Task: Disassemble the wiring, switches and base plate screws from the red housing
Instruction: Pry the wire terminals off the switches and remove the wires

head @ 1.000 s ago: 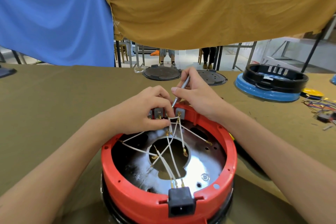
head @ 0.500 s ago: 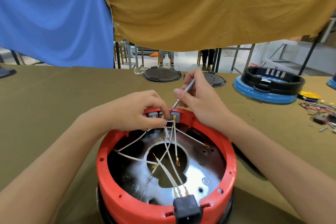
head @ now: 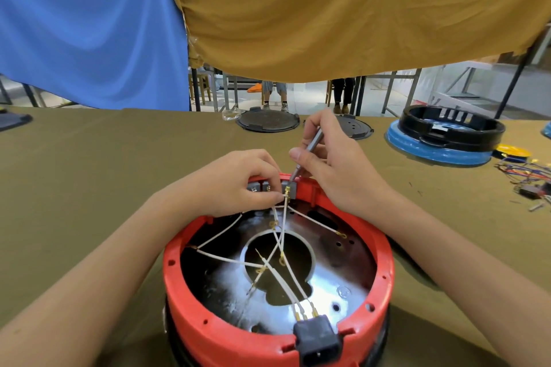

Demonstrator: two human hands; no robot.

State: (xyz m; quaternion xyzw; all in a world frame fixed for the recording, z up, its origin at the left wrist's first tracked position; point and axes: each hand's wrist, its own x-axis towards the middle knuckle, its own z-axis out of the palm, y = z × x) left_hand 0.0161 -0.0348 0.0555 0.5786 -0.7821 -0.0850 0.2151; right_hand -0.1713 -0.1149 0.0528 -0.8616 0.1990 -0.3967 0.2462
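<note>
A round red housing (head: 208, 328) stands open side up on the table in front of me, with a shiny metal plate (head: 337, 277) inside. Several white wires (head: 220, 235) with brass terminals cross over its central hole. Grey switches (head: 290, 188) sit in the far rim. My left hand (head: 238, 182) pinches a brass wire terminal at the rightmost switch. My right hand (head: 337, 167) grips a thin metal tool (head: 310, 149), its tip touching the top of that switch. A black power socket (head: 317, 340) sits in the near rim with wires plugged into it.
Two black round plates (head: 268, 121) lie at the table's far edge. A black ring on a blue base (head: 441, 149) stands at the far right, with a yellow part (head: 512, 150) and loose coloured wires (head: 527, 173) beside it. Blue and tan cloths hang behind.
The view has shifted, so the housing sits lower in frame. My left hand's pinch has moved to the brass terminal at the rightmost switch; the tool tip stays at that switch.
</note>
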